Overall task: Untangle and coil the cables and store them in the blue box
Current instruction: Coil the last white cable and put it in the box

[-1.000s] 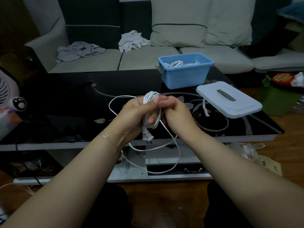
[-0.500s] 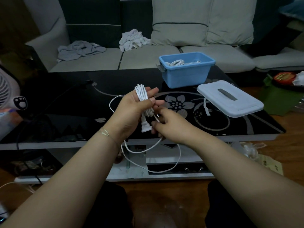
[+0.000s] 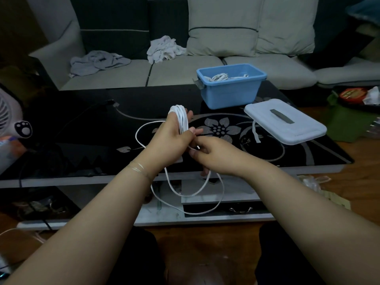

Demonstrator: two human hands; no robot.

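Coiling is going on: we are gripping the white cable [image 3: 182, 118] bundle in our left hand [image 3: 170, 140] as a spool, while our right hand [image 3: 213, 157] is probably pinching the slack above the table's front edge [image 3: 82, 178].

A white cable [image 3: 182, 120] is being held, coiled, in the left grip [image 3: 170, 138], while its loose strand is being pinched by the right grip [image 3: 213, 156] just beside; the blue box [image 3: 231, 86] is sitting beyond both.

Box [image 3: 230, 93] on the surface [image 3: 82, 128], far side, right of centre; coiled cables [image 3: 221, 77] in it. Lid [image 3: 285, 122] on surface just right and nearer. Sofa [image 3: 185, 68] behind. Fan [image 3: 8, 118] at left edge.
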